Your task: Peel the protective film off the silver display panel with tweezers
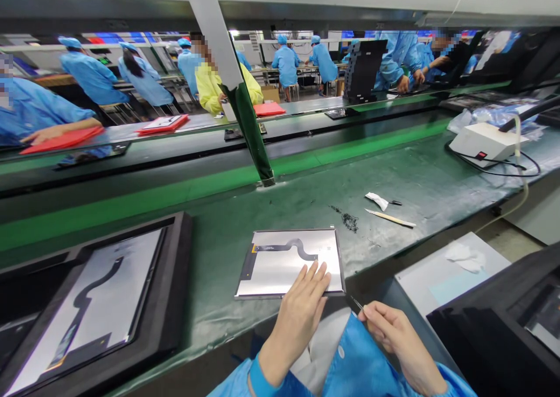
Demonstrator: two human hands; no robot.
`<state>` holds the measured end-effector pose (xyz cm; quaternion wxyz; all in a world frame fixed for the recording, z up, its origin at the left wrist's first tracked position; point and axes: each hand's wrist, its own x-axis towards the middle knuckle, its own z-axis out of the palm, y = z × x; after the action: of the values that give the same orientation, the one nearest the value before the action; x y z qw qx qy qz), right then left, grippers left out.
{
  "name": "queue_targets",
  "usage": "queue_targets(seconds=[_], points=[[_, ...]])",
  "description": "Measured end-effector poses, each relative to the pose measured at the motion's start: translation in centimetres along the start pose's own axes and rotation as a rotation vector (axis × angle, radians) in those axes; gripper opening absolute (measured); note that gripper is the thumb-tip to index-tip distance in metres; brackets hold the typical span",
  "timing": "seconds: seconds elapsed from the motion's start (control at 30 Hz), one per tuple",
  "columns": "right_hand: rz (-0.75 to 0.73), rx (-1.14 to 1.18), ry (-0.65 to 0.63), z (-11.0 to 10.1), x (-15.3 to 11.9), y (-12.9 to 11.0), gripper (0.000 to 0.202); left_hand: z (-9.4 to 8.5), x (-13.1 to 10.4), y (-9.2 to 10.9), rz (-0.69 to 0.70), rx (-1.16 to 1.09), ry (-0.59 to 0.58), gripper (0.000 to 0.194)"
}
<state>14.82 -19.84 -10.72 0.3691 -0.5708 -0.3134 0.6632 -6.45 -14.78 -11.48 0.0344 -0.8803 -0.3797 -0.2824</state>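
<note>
A silver-backed display panel [271,269] with a black curved flex cable [280,247] lies on the green bench near its front edge. My left hand [301,309] rests on the panel's lower right part, fingers stretched out and holding nothing. Off the bench edge, to the right of the panel, my right hand [389,327] pinches a pair of thin metal tweezers [356,302], whose tips point up and left, close to the panel's lower right corner. Part of the tweezers is hidden by the fingers.
A black foam tray [177,280] with another panel [105,292] stands at left. Dark scraps [349,221], a craft knife-like tool [391,217] and a white wad [377,201] lie beyond. A post [251,134] rises from the bench; a white device [487,143] sits right.
</note>
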Motion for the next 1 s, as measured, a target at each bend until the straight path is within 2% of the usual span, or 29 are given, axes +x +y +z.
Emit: queue_targets(seconds=[1.0], points=[[-0.024, -0.043, 0.037, 0.1, -1.0, 0.4, 0.060, 1.1, 0.3, 1.0, -0.067, 0.037, 0.050, 0.039]])
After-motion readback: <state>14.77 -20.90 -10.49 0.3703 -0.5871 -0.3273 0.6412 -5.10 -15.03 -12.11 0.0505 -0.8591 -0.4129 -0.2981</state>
